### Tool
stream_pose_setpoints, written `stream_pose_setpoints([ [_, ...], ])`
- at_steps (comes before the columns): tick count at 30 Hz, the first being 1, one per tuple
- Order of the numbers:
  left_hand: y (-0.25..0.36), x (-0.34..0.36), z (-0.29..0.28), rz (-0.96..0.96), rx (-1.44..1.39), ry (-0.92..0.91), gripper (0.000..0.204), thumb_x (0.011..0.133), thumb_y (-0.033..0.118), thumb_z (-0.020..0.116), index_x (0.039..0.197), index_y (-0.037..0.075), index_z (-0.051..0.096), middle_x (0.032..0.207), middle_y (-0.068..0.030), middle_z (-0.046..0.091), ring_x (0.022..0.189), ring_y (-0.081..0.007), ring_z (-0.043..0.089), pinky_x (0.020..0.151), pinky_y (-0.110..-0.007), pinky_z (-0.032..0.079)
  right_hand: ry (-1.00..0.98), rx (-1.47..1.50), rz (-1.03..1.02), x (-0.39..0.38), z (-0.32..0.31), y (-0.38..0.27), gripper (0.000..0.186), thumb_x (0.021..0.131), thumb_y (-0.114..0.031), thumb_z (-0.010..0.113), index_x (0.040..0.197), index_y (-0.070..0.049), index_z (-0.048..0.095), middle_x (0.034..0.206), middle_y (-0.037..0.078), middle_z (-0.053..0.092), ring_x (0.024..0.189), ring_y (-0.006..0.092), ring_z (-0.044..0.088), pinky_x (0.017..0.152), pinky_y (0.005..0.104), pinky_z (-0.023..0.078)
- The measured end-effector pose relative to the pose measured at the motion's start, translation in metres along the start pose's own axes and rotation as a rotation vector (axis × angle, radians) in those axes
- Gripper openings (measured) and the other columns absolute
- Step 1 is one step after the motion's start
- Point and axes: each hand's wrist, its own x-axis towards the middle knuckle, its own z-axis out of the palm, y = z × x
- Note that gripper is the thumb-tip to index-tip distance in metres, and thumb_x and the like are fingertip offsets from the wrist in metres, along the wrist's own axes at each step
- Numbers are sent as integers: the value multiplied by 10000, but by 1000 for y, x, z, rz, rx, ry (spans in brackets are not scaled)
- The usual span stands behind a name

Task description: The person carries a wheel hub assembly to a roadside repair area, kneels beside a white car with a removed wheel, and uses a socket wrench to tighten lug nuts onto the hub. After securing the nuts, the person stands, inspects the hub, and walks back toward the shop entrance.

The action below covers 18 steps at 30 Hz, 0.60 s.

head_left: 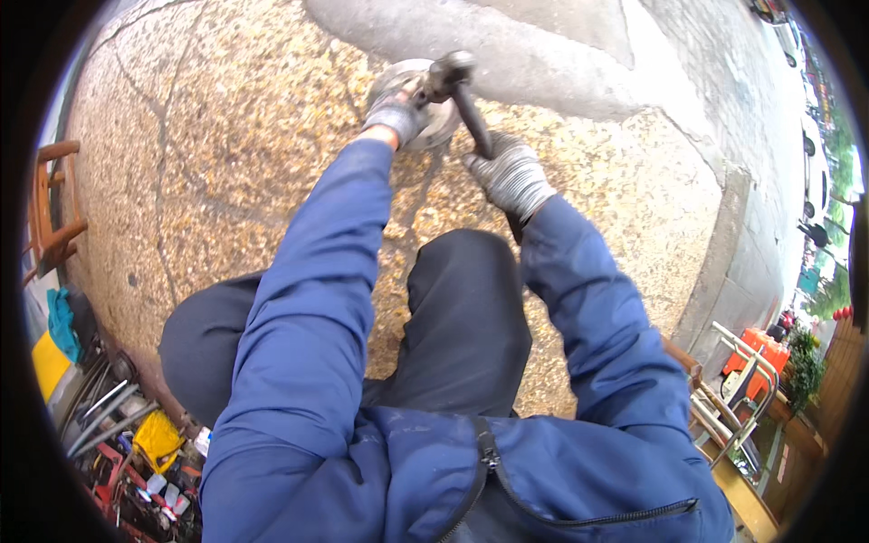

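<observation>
My right hand (514,174), in a grey knitted glove, is wrapped round the dark handle of a hammer (470,116). The hammer's head hangs over a round grey metal piece (438,128) on the ground ahead of me. At the left side of that metal piece is my left hand (396,116), gloved in grey too. Its fingers are closed, partly behind the hammer head, and whatever they grip there cannot be made out. Both arms, in blue sleeves, reach forward past my dark-trousered knees.
A wooden stool (59,213) stands at the far left. Below it lie metal tools, a teal cloth (63,324) and a yellow bag-like item (157,442). On the right are a metal-framed chair (760,380), an orange barrier (754,356) and parked cars (815,172). Cracked pebbled paving surrounds me.
</observation>
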Motion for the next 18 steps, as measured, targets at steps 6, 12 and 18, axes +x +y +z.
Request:
stream_pose_setpoints([
  [6,6,-14,-20,174,-118,238,350,728,339,611,976,93,597,993,-167,602,894,-340,579,797,-396,467,165,684,-510,-7,-61,-14,174,795,-147,644,872,-16,560,648,21,565,570,85,526,520,250,448],
  [12,-6,-22,-24,47,-216,107,428,734,294,668,1077,57,567,1015,-156,621,937,-283,600,823,-350,463,107,830,-105,-12,-28,49,219,793,-185,659,865,-22,533,582,26,518,453,98,498,413,245,427],
  [18,-55,-13,2,-300,-975,164,649,750,13,623,1311,35,297,1170,-211,512,985,-278,572,801,-338,504,-159,1171,471,-11,77,159,231,780,-182,652,883,-15,531,610,44,537,455,135,498,432,290,434],
])
